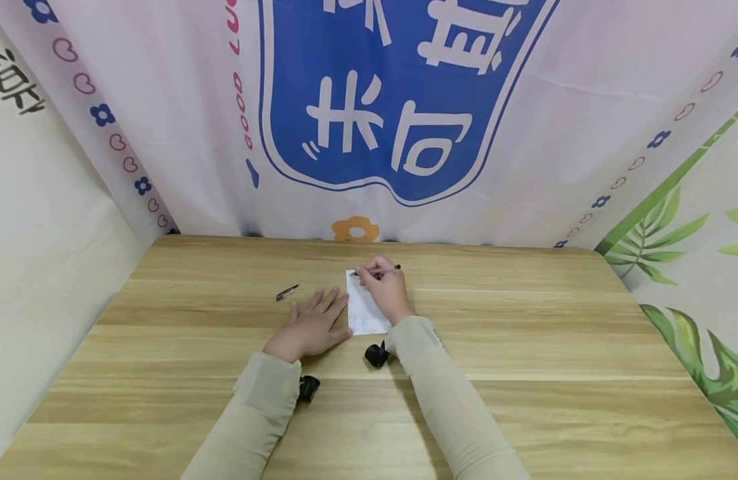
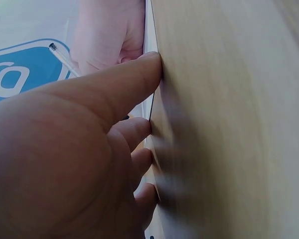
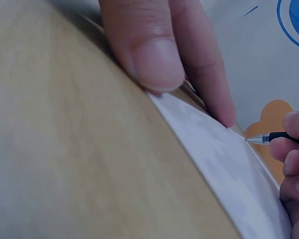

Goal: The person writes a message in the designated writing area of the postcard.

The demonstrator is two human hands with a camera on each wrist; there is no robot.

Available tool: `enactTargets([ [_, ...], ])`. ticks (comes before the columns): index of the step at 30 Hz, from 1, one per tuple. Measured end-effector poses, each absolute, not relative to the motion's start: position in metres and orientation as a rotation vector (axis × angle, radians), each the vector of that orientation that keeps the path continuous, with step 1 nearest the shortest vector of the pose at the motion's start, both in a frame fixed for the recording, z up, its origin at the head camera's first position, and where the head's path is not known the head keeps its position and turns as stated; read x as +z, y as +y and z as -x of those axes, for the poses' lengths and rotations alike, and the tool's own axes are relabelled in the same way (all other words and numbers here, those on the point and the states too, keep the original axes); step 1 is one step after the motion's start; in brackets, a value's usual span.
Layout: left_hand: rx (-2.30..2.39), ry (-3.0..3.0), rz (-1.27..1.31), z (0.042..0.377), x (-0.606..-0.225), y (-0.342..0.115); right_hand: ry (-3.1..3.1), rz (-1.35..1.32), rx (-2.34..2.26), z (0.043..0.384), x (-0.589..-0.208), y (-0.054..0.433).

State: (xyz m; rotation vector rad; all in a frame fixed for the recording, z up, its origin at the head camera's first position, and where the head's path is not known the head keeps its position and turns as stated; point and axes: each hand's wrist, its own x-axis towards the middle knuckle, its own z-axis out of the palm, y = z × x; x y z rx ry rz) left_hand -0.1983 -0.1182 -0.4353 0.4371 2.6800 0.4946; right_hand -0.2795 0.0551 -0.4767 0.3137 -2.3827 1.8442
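A small white sheet of paper (image 1: pixel 363 313) with faint grey print lies on the wooden table. My right hand (image 1: pixel 389 293) pinches a clear-barrelled gel pen (image 1: pixel 388 269) between thumb and fingers, over the sheet's upper part. In the right wrist view the metal tip of the pen (image 3: pixel 259 139) meets the paper (image 3: pixel 214 144) near its far edge. Fingers spread, my left hand (image 1: pixel 311 328) rests flat on the table, with thumb and fingertips at the paper's left edge. Beyond that hand lies a pen cap (image 1: pixel 287 292), clear with a dark clip.
The wooden table (image 1: pixel 543 340) runs back to a printed cloth (image 1: pixel 189 133) hanging behind it. Black wrist cameras (image 1: pixel 377 355) sit under both sleeves. Leaf-patterned cloth (image 1: pixel 657 233) hangs at the right side.
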Motion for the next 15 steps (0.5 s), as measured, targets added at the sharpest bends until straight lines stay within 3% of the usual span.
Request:
enactTargets([
  [15,0.518,2.654,-0.445,0.1976,-0.4331,-0.1181,-2.375,-0.323,1.865,0.2815,-0.4785,0.0567],
])
